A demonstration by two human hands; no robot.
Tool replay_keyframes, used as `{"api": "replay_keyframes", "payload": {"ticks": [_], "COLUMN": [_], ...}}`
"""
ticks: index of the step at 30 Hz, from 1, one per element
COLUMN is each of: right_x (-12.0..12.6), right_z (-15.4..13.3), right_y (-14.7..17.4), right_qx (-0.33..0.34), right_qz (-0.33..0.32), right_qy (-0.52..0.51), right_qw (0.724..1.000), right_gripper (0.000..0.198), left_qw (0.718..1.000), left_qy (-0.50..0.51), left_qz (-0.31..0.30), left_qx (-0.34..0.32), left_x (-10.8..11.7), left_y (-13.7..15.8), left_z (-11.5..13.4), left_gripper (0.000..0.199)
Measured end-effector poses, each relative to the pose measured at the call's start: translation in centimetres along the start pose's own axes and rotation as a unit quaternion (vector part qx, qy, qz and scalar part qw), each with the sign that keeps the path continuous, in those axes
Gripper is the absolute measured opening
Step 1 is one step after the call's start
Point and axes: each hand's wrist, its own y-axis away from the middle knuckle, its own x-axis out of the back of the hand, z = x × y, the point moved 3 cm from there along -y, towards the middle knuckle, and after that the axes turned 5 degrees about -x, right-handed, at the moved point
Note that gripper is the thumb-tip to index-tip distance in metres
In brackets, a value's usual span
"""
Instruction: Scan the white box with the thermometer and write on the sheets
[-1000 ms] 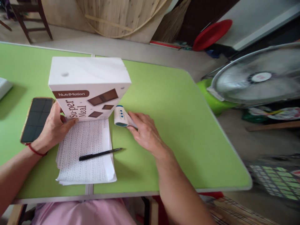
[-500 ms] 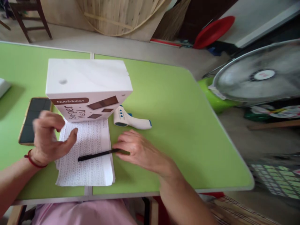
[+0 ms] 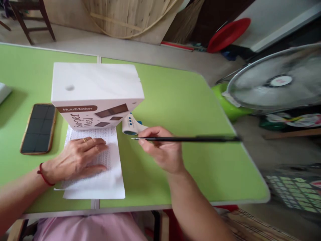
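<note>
My left hand (image 3: 81, 155) lies with fingers stretched out on the written sheets of paper (image 3: 107, 187), pressing on the page. Right of the paper, my right hand (image 3: 162, 150) grips a black pen (image 3: 190, 138) held level above the table, its tip pointing left. Behind the sheets stands a white box (image 3: 97, 82) printed "NutriMotion Super Meal". A white and blue infrared thermometer (image 3: 130, 124) lies beside the box, its handle partly hidden by my right hand. To the left of my left hand is a phone (image 3: 38, 129) with a dark screen.
The green table (image 3: 210, 174) has a metal-edged seam. A white object (image 3: 3, 92) shows at its left edge. Off the right side stands a fan (image 3: 278, 80). A dark wooden chair (image 3: 32, 16) and a red basin (image 3: 229, 35) are on the floor beyond.
My right hand has lifted the pen off the paper and turned it level to the right. My left hand has come down flat on the sheets, which look slightly shifted.
</note>
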Motion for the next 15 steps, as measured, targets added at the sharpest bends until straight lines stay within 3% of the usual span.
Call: {"api": "replay_keyframes", "payload": {"ticks": [3, 8, 11, 15], "right_x": [-1.6, -3.8, -4.6, -5.2], "right_z": [0.2, 1.3, 1.8, 1.6], "right_y": [0.4, 0.9, 1.0, 1.1], "right_qx": [-0.058, -0.106, -0.079, 0.006], "right_qz": [-0.001, -0.016, -0.010, 0.002], "right_qy": [-0.055, -0.097, -0.052, 0.019], "right_qw": [0.997, 0.990, 0.995, 1.000], "right_gripper": [0.002, 0.005, 0.004, 0.004], "left_qw": [0.996, 0.987, 0.985, 0.984], "left_qy": [-0.039, -0.084, -0.092, -0.089], "left_qz": [-0.085, -0.134, -0.146, -0.153], "left_qx": [-0.015, 0.013, 0.019, 0.019], "left_x": [-1.7, -2.7, -2.5, -2.4], "left_y": [0.0, 0.1, 0.0, 0.0], "left_z": [0.7, 1.2, 1.3, 1.4], "left_gripper": [0.056, 0.062, 0.064, 0.061]}}
